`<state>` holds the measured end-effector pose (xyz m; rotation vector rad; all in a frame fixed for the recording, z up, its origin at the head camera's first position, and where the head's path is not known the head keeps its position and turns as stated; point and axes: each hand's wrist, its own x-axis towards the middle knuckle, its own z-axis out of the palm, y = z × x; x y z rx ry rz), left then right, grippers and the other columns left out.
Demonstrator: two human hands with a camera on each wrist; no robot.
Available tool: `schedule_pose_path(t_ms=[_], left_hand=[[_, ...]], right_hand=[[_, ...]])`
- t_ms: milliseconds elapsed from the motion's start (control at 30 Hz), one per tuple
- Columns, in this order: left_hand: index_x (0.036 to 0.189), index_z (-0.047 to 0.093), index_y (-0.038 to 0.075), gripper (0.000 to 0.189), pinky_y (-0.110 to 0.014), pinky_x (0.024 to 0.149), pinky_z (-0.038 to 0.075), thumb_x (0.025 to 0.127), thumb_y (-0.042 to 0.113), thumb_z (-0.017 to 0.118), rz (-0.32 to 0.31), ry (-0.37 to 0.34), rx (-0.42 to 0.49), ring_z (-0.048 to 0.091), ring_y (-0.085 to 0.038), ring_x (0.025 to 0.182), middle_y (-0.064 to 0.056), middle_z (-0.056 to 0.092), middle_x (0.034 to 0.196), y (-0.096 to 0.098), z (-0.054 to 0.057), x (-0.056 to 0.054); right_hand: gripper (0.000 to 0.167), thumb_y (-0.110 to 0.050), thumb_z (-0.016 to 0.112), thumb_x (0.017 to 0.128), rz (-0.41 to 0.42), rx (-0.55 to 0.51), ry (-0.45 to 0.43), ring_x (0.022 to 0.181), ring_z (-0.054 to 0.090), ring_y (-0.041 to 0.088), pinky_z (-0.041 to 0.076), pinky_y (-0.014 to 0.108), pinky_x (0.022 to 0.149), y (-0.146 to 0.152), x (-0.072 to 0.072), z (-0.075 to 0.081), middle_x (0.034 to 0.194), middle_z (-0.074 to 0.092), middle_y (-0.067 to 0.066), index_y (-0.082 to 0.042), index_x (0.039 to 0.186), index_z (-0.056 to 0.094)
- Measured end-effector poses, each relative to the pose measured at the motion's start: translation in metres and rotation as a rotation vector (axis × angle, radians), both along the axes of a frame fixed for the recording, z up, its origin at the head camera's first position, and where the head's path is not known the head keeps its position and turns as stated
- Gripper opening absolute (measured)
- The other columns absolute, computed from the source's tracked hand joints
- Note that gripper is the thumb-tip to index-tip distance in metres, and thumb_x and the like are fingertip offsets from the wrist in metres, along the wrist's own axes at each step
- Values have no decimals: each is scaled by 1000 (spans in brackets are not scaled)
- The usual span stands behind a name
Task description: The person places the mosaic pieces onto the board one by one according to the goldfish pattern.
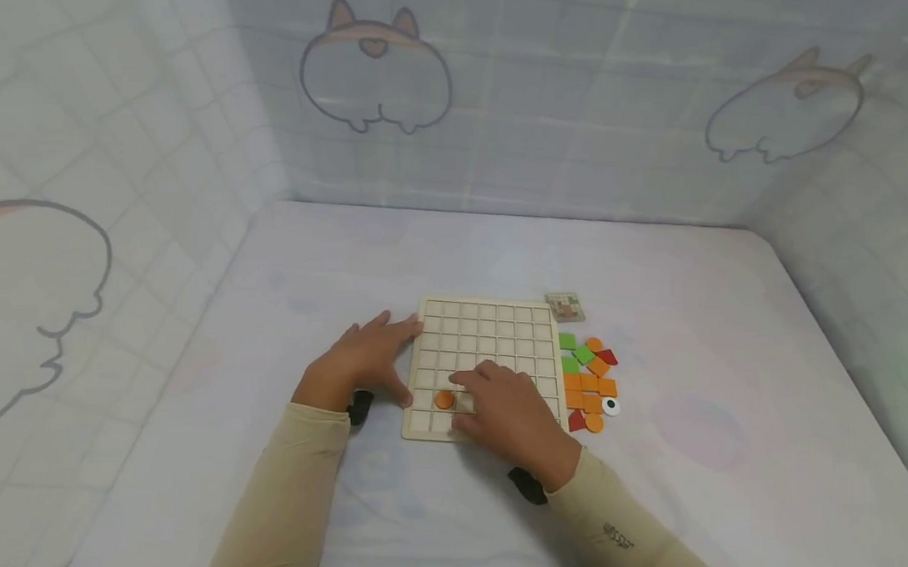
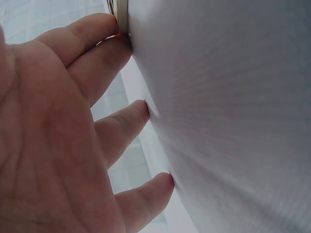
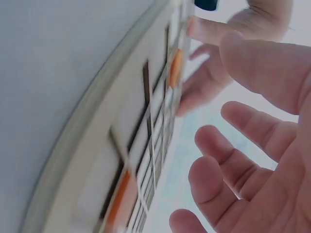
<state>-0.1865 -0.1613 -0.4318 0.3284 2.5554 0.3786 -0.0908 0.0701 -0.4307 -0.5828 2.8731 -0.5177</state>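
A pale wooden grid board (image 1: 487, 341) lies on the white surface. My left hand (image 1: 371, 351) is spread at its left edge, and in the left wrist view fingertips (image 2: 108, 22) touch the board's side (image 2: 122, 17). Over the lower part of the board hovers my right hand (image 1: 507, 411), its fingers loosely bent and apart with nothing between them. Just left of its fingertips a round orange piece (image 1: 445, 399) sits in a cell. The right wrist view shows a second orange piece (image 3: 122, 199) on the board, hidden under the right hand in the head view.
Right of the board lie several flat pieces: green squares (image 1: 568, 341), orange squares (image 1: 608, 387), orange rounds (image 1: 594, 423), red pieces (image 1: 608, 357) and a white eye disc (image 1: 611, 406). A small patterned card (image 1: 565, 307) lies by the board's upper right corner. Patterned cloth walls (image 1: 538, 105) enclose the surface.
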Motion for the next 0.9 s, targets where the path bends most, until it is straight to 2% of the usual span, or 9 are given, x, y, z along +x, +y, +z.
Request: schedule_pose_path(t_ms=[133,200,300,433,500,667,900], left_hand=[[161,29,30,124,-66,125,8,59,44,98,1,4,10,8,-37,159,-4,19,171,-3,-2,0],[161,30,29,124,-66,125,7,59,43,98,-1,8,12,7,-36,159,-3,20,171,-6,-2,0],[161,30,27,125,-67,125,7,59,42,98,2,12,14,7,-36,159,-3,21,171,-11,-1,1],[162,30,26,124,-67,125,7,59,41,98,17,6,16,6,-36,159,-2,22,170,-17,0,3],[161,30,27,124,-67,125,7,59,41,98,28,3,20,6,-35,159,-2,22,170,-19,0,4],[161,31,26,124,-67,124,7,59,41,99,32,8,24,7,-36,159,-2,22,170,-24,0,5],[161,32,25,123,-68,124,8,59,41,98,42,11,32,8,-37,158,-4,23,170,-27,1,8]], right_hand=[[43,-34,77,88,-89,-79,3,100,61,16,51,37,86,30,17,6,112,67,-4,-23,130,68],[36,-30,77,88,-153,-117,-17,99,59,14,49,36,85,46,22,7,110,66,-5,-22,123,70],[33,-27,76,89,-264,-138,-59,93,56,13,49,34,81,68,27,4,109,64,-4,-21,121,71],[38,-26,75,89,-374,-127,-92,95,58,17,53,38,84,92,32,1,117,65,0,-16,125,70],[40,-24,75,89,-409,-109,-107,104,60,21,54,43,93,101,33,0,121,65,4,-13,127,69],[44,-21,75,88,-458,-80,-155,112,62,27,53,51,99,112,34,-3,122,68,8,-10,129,67],[37,-17,76,87,-446,-94,-156,106,62,25,54,49,97,112,27,-6,114,70,6,-9,122,70]])
